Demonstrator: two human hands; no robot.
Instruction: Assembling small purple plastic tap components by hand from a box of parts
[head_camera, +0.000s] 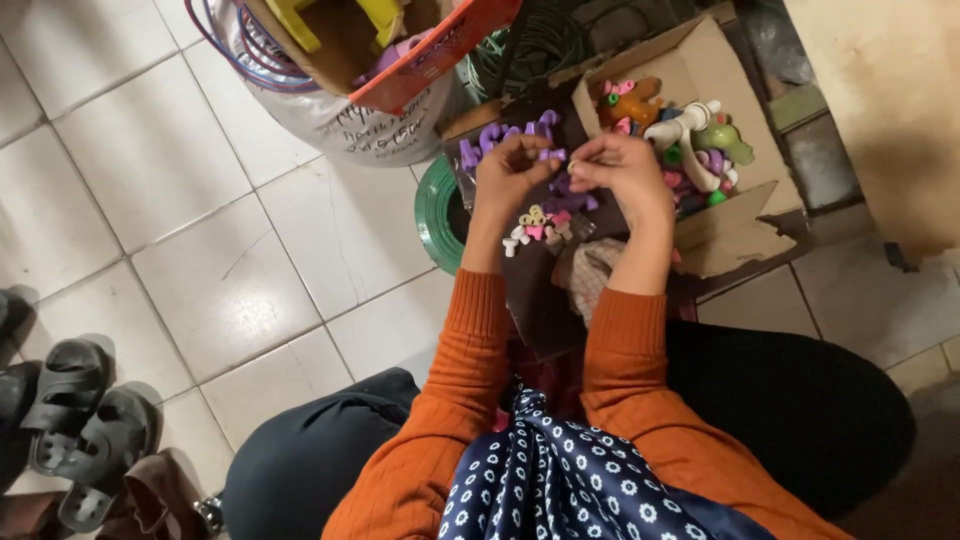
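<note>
Left hand (508, 172) and right hand (622, 165) both pinch one purple piece (552, 154), tight beside the cardboard box (735, 225); open floor (200, 200) lies left.

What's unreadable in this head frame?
- Small purple piece: head view, pinched between left hand and right hand; fingers cover most, shape unclear.
- Pile of small pieces: too small to identify.
- Cardboard box contents: jumbled, partly behind the right hand.
- Upper box: cut off by top edge.
</note>
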